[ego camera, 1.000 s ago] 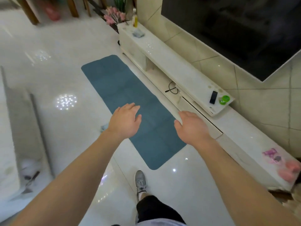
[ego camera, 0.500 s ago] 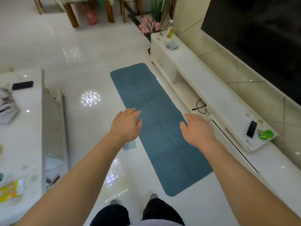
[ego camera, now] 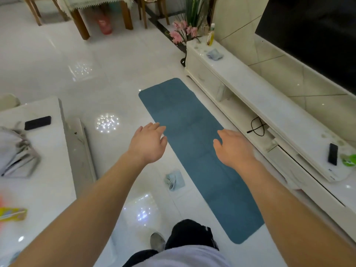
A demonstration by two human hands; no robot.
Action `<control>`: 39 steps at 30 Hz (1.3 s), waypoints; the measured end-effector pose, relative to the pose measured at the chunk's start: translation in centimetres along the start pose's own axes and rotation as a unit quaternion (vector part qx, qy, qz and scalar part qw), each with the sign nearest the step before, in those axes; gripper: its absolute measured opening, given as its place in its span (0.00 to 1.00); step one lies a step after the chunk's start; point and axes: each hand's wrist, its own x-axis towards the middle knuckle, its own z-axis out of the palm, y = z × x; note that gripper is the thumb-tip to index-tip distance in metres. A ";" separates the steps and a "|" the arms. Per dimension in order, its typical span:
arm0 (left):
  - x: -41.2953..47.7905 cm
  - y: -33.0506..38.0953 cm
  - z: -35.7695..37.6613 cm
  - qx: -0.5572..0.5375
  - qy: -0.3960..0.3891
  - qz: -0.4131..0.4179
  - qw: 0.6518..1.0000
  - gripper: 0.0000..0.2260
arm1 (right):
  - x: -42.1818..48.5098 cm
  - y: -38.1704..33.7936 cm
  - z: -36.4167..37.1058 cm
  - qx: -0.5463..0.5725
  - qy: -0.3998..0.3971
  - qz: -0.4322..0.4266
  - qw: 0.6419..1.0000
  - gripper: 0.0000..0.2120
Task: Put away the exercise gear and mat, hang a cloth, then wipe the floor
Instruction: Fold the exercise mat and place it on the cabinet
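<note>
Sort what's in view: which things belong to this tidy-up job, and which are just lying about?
Job: blue mat; folded cloth beside it; floor.
Lying about: phone; remote; black cable; bottle; flowers.

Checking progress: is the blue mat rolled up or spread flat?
Spread flat. The mat lies full length on the floor, no roll or fold; left hand and right hand hold nothing.

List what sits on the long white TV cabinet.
A yellow bottle, a crumpled pale-blue cloth, a black remote and a green object. The right forearm covers the cabinet's near end.
</note>
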 end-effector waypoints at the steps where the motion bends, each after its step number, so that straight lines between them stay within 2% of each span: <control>1: 0.6 -1.3 -0.3 -0.001 -0.003 0.000 1.000 0.21 | 0.6 -1.1 0.1 0.000 -0.001 0.005 1.000 0.19; 12: 11.8 -11.2 -2.5 0.001 -0.014 0.029 0.999 0.21 | 11.3 -9.1 1.1 0.009 -0.011 0.035 0.999 0.20; 24: 27.3 -18.4 -6.8 0.033 -0.037 0.078 0.996 0.20 | 25.4 -13.4 -1.2 0.018 -0.027 0.099 0.995 0.21; 32: 36.8 -21.7 -9.7 0.038 -0.048 0.146 0.987 0.22 | 32.0 -17.0 -2.7 0.046 -0.011 0.159 0.986 0.17; 39: 46.0 -25.5 -11.1 0.052 -0.064 0.233 0.969 0.23 | 37.2 -21.4 -3.0 0.056 -0.003 0.246 0.968 0.21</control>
